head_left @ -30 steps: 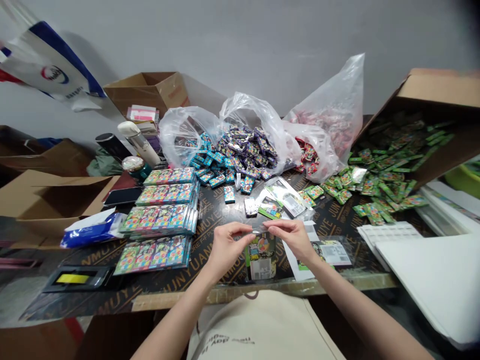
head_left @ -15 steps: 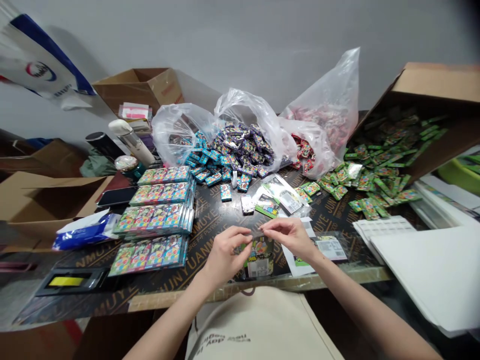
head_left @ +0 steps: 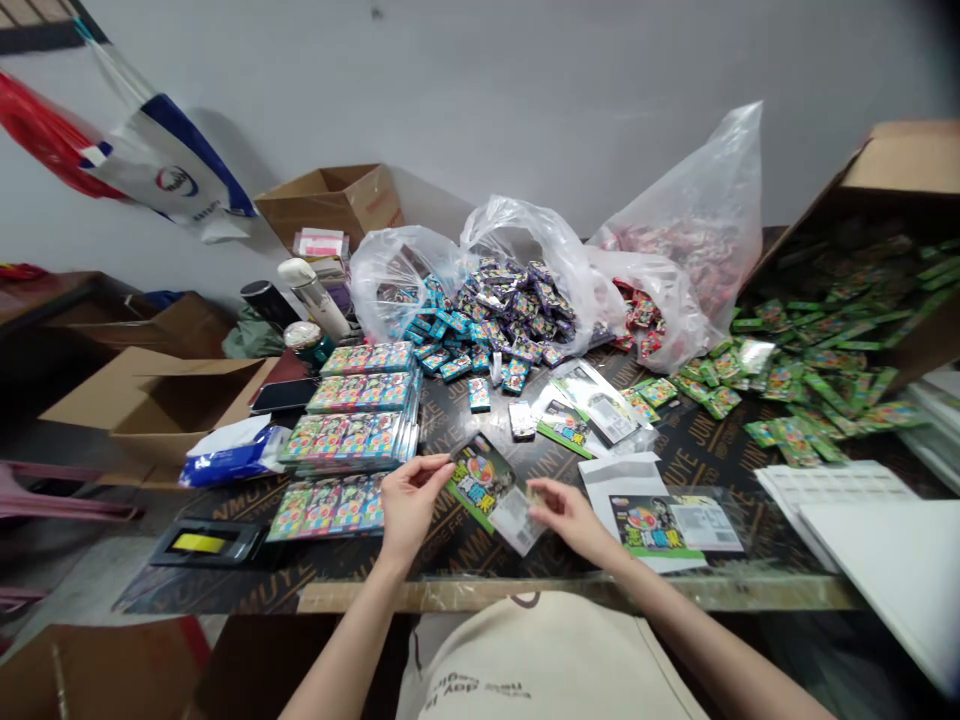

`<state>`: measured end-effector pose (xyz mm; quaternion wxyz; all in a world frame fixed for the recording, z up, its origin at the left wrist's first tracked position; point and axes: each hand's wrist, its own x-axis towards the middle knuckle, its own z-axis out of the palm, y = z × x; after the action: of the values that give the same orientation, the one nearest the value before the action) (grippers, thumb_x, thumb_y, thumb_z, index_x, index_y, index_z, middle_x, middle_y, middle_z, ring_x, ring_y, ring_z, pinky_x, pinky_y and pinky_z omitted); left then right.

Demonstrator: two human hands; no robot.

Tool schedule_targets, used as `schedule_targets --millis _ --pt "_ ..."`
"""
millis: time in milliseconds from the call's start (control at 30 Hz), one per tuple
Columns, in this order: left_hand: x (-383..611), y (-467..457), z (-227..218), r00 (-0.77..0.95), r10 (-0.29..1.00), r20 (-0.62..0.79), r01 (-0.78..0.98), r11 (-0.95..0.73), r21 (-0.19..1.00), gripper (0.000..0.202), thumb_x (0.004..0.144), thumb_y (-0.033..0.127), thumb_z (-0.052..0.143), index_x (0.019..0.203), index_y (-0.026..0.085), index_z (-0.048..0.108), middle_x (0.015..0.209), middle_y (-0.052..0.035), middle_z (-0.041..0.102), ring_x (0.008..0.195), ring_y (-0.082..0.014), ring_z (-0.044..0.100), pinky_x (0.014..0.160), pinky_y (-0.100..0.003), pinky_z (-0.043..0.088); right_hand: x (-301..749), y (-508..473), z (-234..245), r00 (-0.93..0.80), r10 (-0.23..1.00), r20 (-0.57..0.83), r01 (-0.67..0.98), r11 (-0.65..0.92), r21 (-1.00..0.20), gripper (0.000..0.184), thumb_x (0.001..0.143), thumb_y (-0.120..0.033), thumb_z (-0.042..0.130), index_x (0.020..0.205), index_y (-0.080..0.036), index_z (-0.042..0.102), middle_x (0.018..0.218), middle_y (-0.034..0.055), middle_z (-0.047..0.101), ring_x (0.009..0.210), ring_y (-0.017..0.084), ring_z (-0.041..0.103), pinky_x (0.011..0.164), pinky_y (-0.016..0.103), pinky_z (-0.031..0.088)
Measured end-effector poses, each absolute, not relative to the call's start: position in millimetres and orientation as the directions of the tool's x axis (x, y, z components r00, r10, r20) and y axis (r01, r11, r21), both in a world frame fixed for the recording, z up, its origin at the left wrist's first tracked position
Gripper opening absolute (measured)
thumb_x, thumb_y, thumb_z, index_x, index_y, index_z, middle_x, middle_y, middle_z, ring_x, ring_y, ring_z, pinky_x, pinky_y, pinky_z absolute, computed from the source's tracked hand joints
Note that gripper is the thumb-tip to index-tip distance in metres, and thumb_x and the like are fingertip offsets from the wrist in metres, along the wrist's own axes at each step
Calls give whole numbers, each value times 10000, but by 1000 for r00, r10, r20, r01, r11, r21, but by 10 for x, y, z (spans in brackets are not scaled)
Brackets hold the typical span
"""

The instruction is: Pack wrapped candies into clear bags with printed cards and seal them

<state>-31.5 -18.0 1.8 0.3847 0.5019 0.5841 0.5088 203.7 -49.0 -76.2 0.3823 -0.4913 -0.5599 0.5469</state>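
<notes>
Held between my two hands is a flat black-and-green printed packet point(head_left: 480, 480) with a white label on its lower part, tilted above the table. My left hand point(head_left: 411, 505) pinches its upper left corner between thumb and fingers. At its right edge, my right hand point(head_left: 566, 512) has thumb and fingers closed on the packet beside the label. A similar printed packet point(head_left: 645, 525) lies on the table to the right, partly over a white paper. Further back rest more green packets point(head_left: 562, 425) and a small white-faced box point(head_left: 522, 420).
Stacked wrapped sets of small colourful boxes point(head_left: 345, 440) stand at left. Behind are plastic bags point(head_left: 517, 215) spilling blue, purple and red boxes. Green boxes point(head_left: 787, 380) spill from a carton point(head_left: 911, 160) at right, near white sheets point(head_left: 885, 540). A black tray point(head_left: 214, 540) lies front left.
My hands have moved apart, from close together over the packet to opposite sides of it. The packet is now turned and more fully visible. The camera view has swung left.
</notes>
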Motion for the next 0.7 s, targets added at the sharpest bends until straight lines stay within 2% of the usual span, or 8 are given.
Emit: schedule_targets --millis 100,200,267,333,400,467,600,700 --pt "-469 -285 -79 -320 945 67 203 0 979 265 656 303 678 855 133 638 796 -56 670 744 -187 636 722 -327 516 1997 -154 -646 -195 980 -39 122 -15 -992 309 717 -367 635 952 -168 611 731 9 619 645 143 564 615 265 451" --pt "-520 -410 -184 -298 936 188 464 -30 885 337 685 280 643 998 165 595 1000 -91 613 954 -231 587 836 -387 477 1955 265 -516 -384 923 24 367 177 -913 280 712 -405 628 868 -175 661 806 45 648 740 186 583 694 307 448" --pt "-469 -458 -266 -133 964 232 655 -90 750 374 695 254 622 1063 202 576 1143 -103 539 1096 -255 503 929 -429 410 1869 569 -474 -443 894 64 563 333 -756 379 684 -426 650 983 -192 648 986 81 630 923 231 556 817 350 415" --pt "-352 -456 -361 110 980 166 750 -192 633 472 657 279 659 1114 227 554 1221 -107 492 1171 -284 433 995 -490 322 1728 877 -469 -429 899 87 697 390 -601 616 648 -434 677 1196 -199 524 1240 127 491 1139 280 428 939 410 325" --pt "-198 -418 -458 328 943 57 774 -303 556 691 564 345 729 1203 246 486 1285 -114 450 1221 -322 367 1028 -569 202 1559 1162 -485 -424 904 64 756 392 -524 805 619 -402 695 1325 -206 363 1377 157 321 1257 327 271 990 494 222" --pt "-55 -376 -546 448 894 -12 773 -381 507 862 500 370 760 1276 252 403 1327 -124 410 1246 -337 326 1038 -602 102 1405 1389 -498 -445 895 37 761 400 -510 873 588 -326 708 1354 -220 304 1392 169 284 1284 366 195 986 571 149" --pt "61 -343 -656 542 840 -30 703 -433 564 902 480 323 765 1294 254 383 1273 -113 458 1206 -304 377 1066 -555 68 1254 1569 -474 -491 871 24 731 427 -532 879 530 -209 712 1330 -211 348 1268 165 416 1220 380 291 971 609 126" --pt "14 -297 -630 401 916 7 589 -264 764 821 481 408 766 1226 217 480 1231 -121 497 1172 -311 406 1060 -530 138 1266 1400 -437 -512 858 43 679 435 -592 920 556 -240 712 1359 -226 263 1174 129 466 1111 303 430 951 531 272"
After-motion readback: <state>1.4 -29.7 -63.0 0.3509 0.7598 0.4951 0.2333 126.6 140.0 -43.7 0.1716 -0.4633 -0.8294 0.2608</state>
